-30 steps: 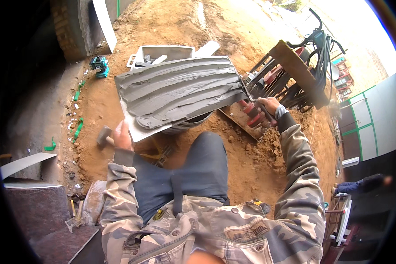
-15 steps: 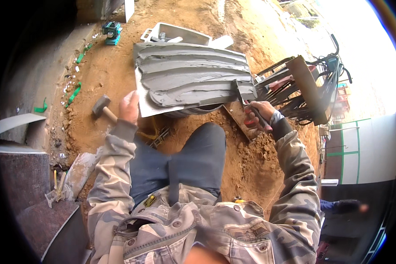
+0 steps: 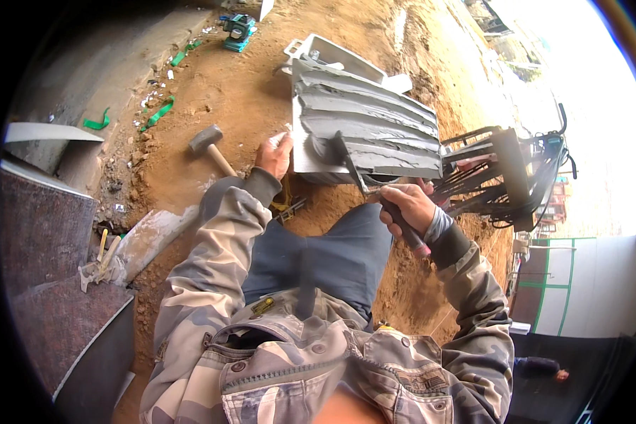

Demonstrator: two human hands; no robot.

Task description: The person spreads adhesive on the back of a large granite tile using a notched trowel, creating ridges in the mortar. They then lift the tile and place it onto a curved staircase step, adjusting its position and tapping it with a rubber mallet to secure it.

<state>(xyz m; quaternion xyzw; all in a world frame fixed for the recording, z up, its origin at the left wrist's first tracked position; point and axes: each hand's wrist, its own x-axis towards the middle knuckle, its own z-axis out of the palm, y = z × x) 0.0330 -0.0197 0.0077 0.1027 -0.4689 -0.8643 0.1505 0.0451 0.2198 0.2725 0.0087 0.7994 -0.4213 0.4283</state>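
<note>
A large pale tile [image 3: 298, 152] lies tilted in front of me, its upper face coated with thick grey mortar [image 3: 374, 116] in long ridges. The fingers of my left hand [image 3: 273, 155] are closed at the tile's left edge; its fingertips are partly hidden. My right hand [image 3: 407, 208] is wrapped round the dark handle of a trowel [image 3: 345, 160]. The trowel's blade rests at the lower left of the coating, with a lump of mortar against it. Under the tile shows part of a dark rounded support, mostly hidden.
Left of my left hand, a hammer [image 3: 221, 160] lies on the dirt. A light tub [image 3: 346, 58] stands behind the tile, and a teal laser level [image 3: 238, 32] farther left. At right is a metal frame with cables [image 3: 514, 180]. Dark slabs [image 3: 56, 283] lean at left. Another person [image 3: 540, 367] is far right.
The trowel has gone from the tile's right end to its lower left, where mortar has gathered at the blade. My view has shifted, so the surroundings sit farther right.
</note>
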